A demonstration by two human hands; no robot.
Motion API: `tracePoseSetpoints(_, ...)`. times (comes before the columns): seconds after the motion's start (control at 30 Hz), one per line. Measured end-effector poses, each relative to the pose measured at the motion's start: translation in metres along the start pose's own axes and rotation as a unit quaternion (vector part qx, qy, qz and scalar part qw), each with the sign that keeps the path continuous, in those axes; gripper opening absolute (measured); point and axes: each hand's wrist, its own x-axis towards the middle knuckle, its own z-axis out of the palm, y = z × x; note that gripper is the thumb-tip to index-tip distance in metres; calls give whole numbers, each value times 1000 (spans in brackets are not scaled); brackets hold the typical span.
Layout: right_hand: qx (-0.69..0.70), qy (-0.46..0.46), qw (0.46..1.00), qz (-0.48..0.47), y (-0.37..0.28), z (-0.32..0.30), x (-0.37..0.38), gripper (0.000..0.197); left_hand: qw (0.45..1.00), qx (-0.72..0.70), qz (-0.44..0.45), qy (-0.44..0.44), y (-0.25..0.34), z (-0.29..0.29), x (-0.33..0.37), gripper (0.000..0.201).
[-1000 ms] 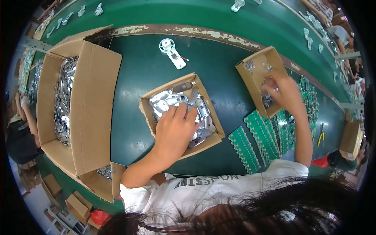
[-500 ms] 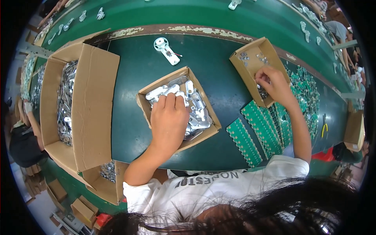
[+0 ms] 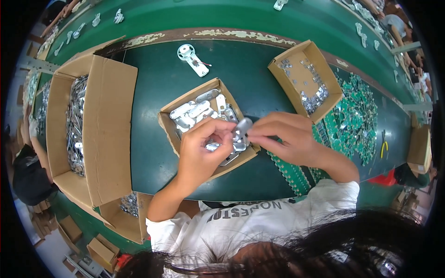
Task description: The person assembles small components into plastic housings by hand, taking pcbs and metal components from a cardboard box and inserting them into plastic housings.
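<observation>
My left hand (image 3: 204,146) pinches a shiny silver, oval-ended part (image 3: 242,129) between thumb and fingers, over the right side of a cardboard box (image 3: 168,135). Inside that box lie several more silver and white oblong casing parts (image 3: 199,109). Closed in a pinch, my right hand (image 3: 287,138) meets the silver part from the right; whatever is between its fingertips is too small or hidden to name. Behind my right hand, a shallow cardboard box (image 3: 301,69) holds small square metal pieces (image 3: 316,98).
A large carton (image 3: 111,134) of metal parts (image 3: 78,125) stands at left. A white handheld fan body (image 3: 197,65) lies at the back. Green circuit boards (image 3: 354,113) are piled at right, near yellow-handled pliers (image 3: 384,147). Beyond the ledge runs a green belt (image 3: 185,16) with white parts.
My right hand has left the small-pieces box and come left to the silver part. My left hand has lifted that part from the casing box and turned toward my right hand.
</observation>
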Motion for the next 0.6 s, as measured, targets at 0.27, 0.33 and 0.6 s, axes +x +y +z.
tracePoseSetpoints(0.27, 46, 17, 999, 8, 11, 15, -2, 14, 949, -301, -91, 13, -1, 6, -3, 13)
tracePoseSetpoints(0.33, 51, 26, 998, 26, 10, 16, -1, 15, 961, -266, -68, 39, -2, 8, -2, 11)
tracePoseSetpoints(0.6, 104, 9, 991, 79, 3, 15, -2, 21, 993, -79, 8, 85, 3, 13, -6, 9)
